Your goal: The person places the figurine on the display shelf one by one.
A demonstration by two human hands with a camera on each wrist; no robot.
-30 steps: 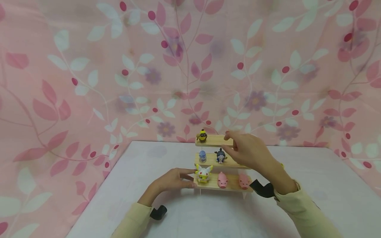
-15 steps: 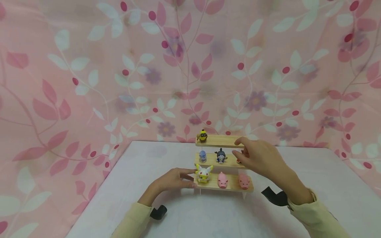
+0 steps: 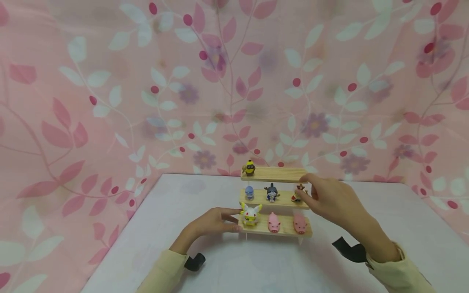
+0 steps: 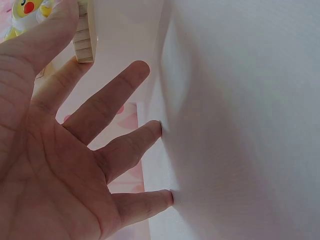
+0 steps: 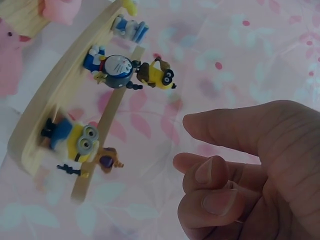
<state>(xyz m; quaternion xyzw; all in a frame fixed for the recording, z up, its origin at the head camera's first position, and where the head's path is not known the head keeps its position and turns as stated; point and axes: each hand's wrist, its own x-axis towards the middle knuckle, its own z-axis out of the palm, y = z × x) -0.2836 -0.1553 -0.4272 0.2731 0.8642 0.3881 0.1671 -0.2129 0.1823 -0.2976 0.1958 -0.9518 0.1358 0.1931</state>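
A three-tier wooden display shelf (image 3: 278,173) stands on the table. My left hand (image 3: 209,221) pinches the left end of its lowest board; in the left wrist view the thumb lies over the board end and the index finger under it. My right hand (image 3: 338,203) hovers at the right end of the middle board, beside a yellow goggled figurine (image 5: 84,142). The right wrist view shows a gap between that hand's fingers and the figurine. Beside it stand a cat figurine with a dark hat (image 3: 272,193) and a small blue figurine (image 3: 249,192).
A yellow-and-black figurine (image 3: 250,167) stands at the top board's left end. The lowest board bears a white figurine with yellow ears (image 3: 250,215) and two pink pigs (image 3: 273,222). White cloth (image 3: 165,195) covers the table; a floral pink curtain (image 3: 234,81) hangs behind.
My right hand has moved right and slightly down, away from the shelf's middle, uncovering the right-hand figurine on the middle board. The left hand stays where it was.
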